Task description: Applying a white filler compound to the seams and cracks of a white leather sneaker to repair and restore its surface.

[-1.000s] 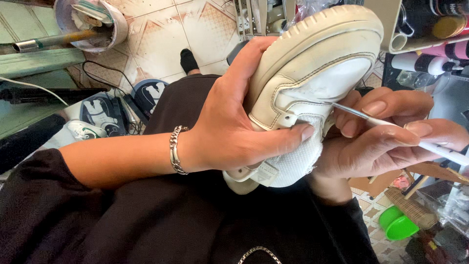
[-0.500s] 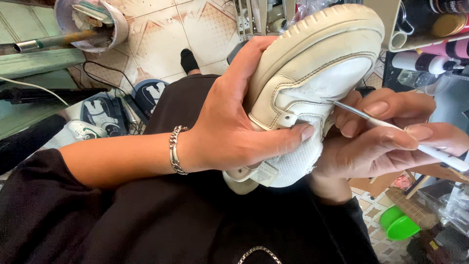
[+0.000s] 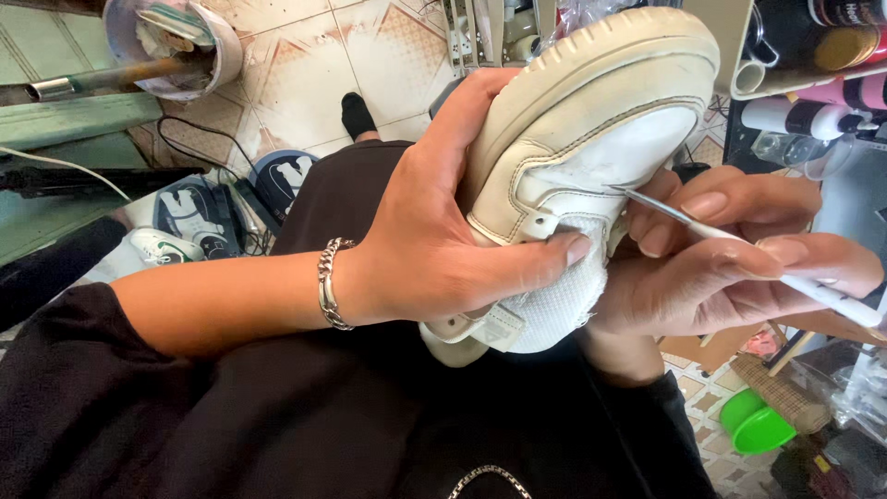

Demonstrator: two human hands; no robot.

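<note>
Over the lap, two hands (left (image 3: pixel 434 249), right (image 3: pixel 730 268)) hold one sneaker (image 3: pixel 582 157), one brush (image 3: pixel 739 248).

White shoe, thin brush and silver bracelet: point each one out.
White shoe (image 3: pixel 591 139), head view, on the side panel below the sole.
Thin brush (image 3: pixel 688 220), head view, on its metal neck.
Silver bracelet (image 3: pixel 327 282), head view, on the chain over the left wrist.

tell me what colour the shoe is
Off-white shoe with a cream sole, seen best in the head view.
</note>
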